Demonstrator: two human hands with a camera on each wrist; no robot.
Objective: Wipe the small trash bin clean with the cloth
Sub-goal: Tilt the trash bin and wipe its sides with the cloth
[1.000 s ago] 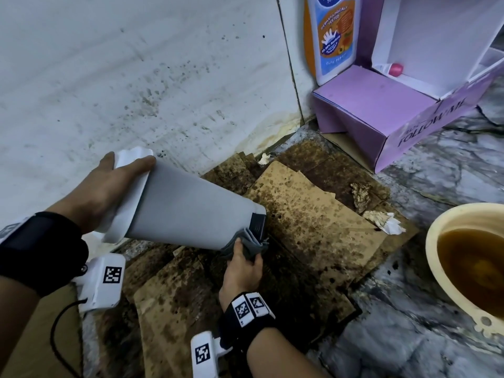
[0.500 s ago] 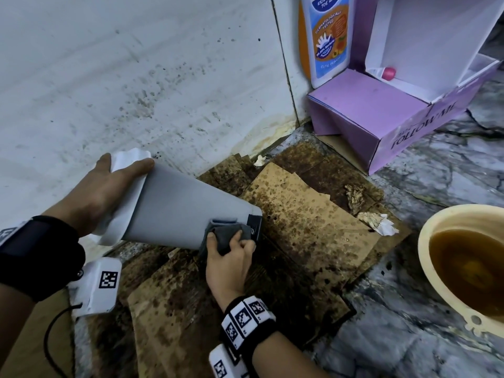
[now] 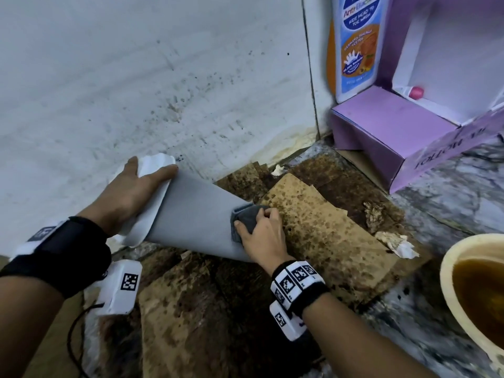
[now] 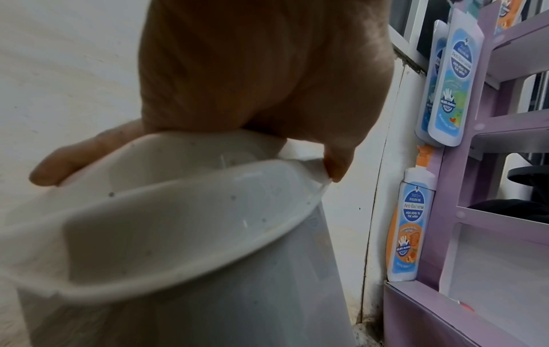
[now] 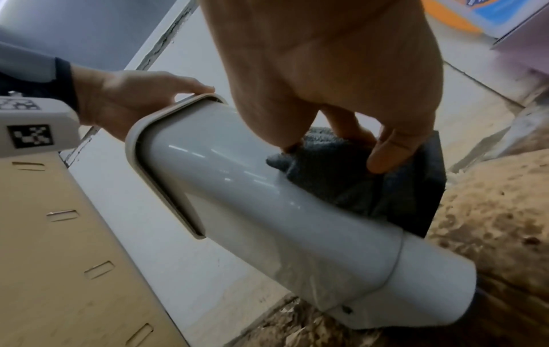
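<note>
- The small grey trash bin (image 3: 196,214) lies tilted on its side above the stained cardboard (image 3: 327,236), its cream rim (image 3: 147,214) raised toward the white wall (image 3: 136,77) and its narrower base end lowest, close to the cardboard.
- The dark grey cloth (image 3: 246,218) is bunched against the bin's side wall near the base end; in the right wrist view the cloth (image 5: 341,169) touches the glossy bin body (image 5: 237,187).
- The right hand (image 3: 263,236) presses the cloth to the bin, its fingers (image 5: 389,150) curled over the fabric and gripping it.
- The left hand (image 3: 131,192) holds the bin at the rim end: in the left wrist view the thumb and a finger (image 4: 338,164) clasp the rim's edge (image 4: 208,265), the palm over the bin's open mouth.
- Crumpled paper scraps (image 3: 395,242) lie on the cardboard, on the far side of the bin from the left hand.
- A purple box (image 3: 387,132) stands beyond the bin's base end against the wall, with a blue-labelled bottle (image 3: 354,45) upright behind it.
- A cream basin (image 3: 452,282) of brown liquid sits on the marble floor (image 3: 409,336), well apart from the bin.
</note>
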